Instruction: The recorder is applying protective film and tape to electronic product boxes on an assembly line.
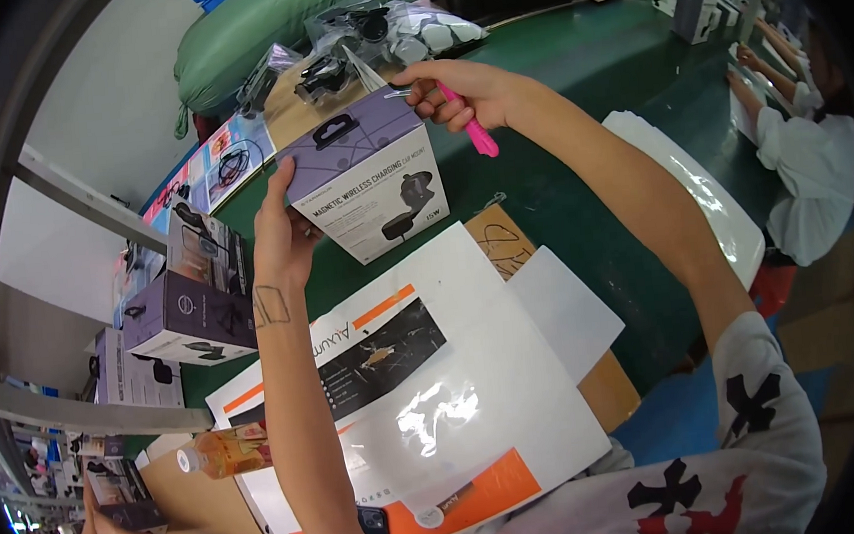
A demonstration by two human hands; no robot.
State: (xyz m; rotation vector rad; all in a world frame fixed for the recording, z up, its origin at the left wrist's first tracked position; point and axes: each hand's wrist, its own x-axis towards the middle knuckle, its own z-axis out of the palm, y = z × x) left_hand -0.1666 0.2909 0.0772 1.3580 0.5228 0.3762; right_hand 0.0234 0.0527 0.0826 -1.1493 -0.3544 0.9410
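Note:
A purple and white retail box [376, 196] stands tilted in front of me, its purple top face and hanging tab turned my way. My left hand [286, 228] is closed round its left side, thumb up along the edge. In my right hand [459, 94], at the box's upper right corner, is a slim pink-handled tool [479, 138]. A thin metal tip shows past the fingers near the box; its exact kind cannot be made out. Below the box lies a large glossy white printed sheet [475, 364] with orange bands.
More purple boxes [190, 316] stand at the left by a metal frame. A drink bottle [223, 454] and a phone [373, 524] lie near me. Bagged black parts [349, 42] and a green sack [268, 28] are at the back. Other people work at both sides.

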